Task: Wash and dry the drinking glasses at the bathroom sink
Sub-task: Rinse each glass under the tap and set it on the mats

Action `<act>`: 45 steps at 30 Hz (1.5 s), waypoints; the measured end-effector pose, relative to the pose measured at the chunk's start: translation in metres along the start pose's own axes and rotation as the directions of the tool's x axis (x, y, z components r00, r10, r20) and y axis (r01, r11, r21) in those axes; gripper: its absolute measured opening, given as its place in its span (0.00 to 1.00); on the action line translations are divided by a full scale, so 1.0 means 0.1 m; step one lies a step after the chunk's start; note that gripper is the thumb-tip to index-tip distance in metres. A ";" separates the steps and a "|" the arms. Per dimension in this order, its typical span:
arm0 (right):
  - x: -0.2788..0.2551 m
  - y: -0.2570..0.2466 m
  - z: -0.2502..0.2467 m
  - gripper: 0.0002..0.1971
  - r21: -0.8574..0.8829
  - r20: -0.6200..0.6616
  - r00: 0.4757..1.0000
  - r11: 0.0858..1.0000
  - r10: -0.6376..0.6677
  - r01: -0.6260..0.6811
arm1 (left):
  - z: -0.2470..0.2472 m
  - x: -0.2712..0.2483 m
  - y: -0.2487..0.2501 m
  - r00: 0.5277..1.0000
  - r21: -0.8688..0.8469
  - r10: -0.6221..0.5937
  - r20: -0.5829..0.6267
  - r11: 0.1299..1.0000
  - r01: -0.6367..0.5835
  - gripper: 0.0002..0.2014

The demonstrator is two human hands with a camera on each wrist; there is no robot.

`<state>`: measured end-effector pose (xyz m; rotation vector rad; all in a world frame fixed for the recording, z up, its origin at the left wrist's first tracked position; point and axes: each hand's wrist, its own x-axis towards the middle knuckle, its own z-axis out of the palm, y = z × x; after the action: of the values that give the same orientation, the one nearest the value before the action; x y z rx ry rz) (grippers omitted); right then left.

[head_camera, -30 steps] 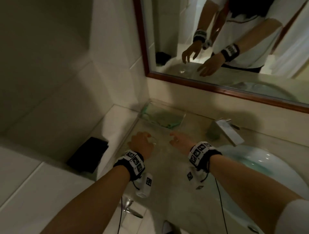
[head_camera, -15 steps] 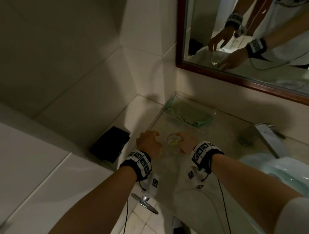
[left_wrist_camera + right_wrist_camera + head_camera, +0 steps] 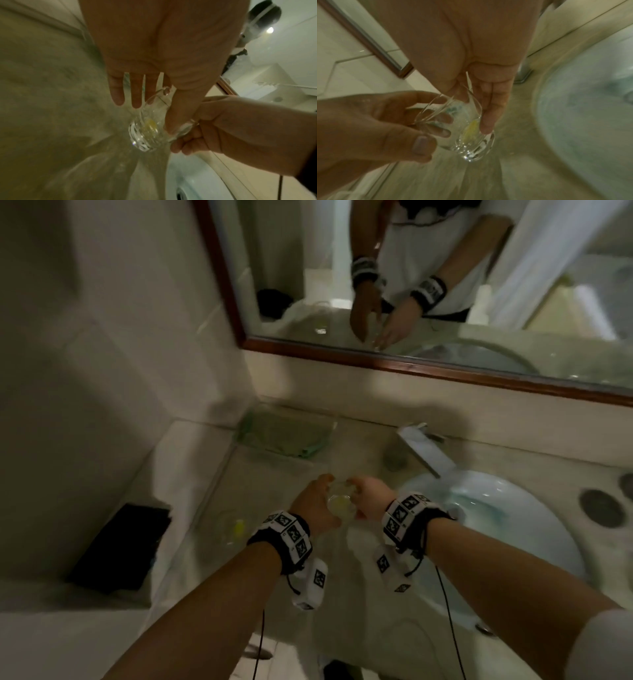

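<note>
Holding a clear glass [image 3: 339, 502] between them, both hands meet above the bench [image 3: 342, 583], just left of the sink [image 3: 507, 508]. The left hand [image 3: 313, 505] has its grip curled round the glass from the left, thumb and fingers [image 3: 436, 132] wrapped on its wall. The right hand [image 3: 371, 499] pinches it from the other side, with one finger [image 3: 489, 115] lying down along the glass and the thumb behind the rim. The glass is tilted, its thick base low, and a yellow bit [image 3: 150, 123] sits near the bottom inside. A second glass [image 3: 227, 525] with a yellow bit in it stands on the bench to the left, apart from the hands. A green cloth [image 3: 284, 436] lies in a clear tray at the back wall, the tap [image 3: 424, 448] reaches over the sink, and a black thing [image 3: 126, 546] lies on the white ledge at far left. The mirror [image 3: 445, 285] shows both hands on the glass.
</note>
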<state>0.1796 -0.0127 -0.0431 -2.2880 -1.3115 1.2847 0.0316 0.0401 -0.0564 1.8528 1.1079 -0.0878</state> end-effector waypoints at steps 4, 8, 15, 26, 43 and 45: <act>-0.27 0.48 -0.28 0.16 0.054 -0.022 0.994 0.993 0.106 -0.105 | 0.47 0.18 0.30 0.990 -0.001 0.106 0.097 0.994 -0.106 0.46; -0.48 0.92 -0.45 0.19 0.130 -0.060 0.984 0.979 0.168 -0.159 | 0.89 0.30 0.56 0.973 -0.023 0.145 0.181 0.989 -0.143 0.48; -0.61 1.50 -0.64 0.19 0.211 -0.073 0.983 0.966 0.170 -0.151 | 1.42 0.43 0.81 0.967 -0.021 0.178 0.181 0.984 -0.177 0.44; -0.16 1.95 -1.38 0.15 0.390 -0.137 0.984 0.920 0.110 -0.048 | 1.81 0.74 1.04 0.998 -0.233 -0.033 -0.058 0.972 0.019 0.38; 0.64 1.64 -1.66 0.21 0.215 -0.192 0.949 0.933 -0.251 0.290 | 1.82 0.89 1.30 0.941 -0.314 -0.209 -0.267 0.942 0.120 0.42; 0.66 1.64 -1.66 0.22 0.175 -0.202 0.945 0.940 -0.256 0.292 | 1.83 0.90 1.30 0.936 -0.321 -0.225 -0.270 0.938 0.133 0.44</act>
<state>0.4205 -0.0194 -0.0725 -1.9478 -1.3154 1.0437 0.2459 -0.0572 -0.1121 1.5204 1.4195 0.2554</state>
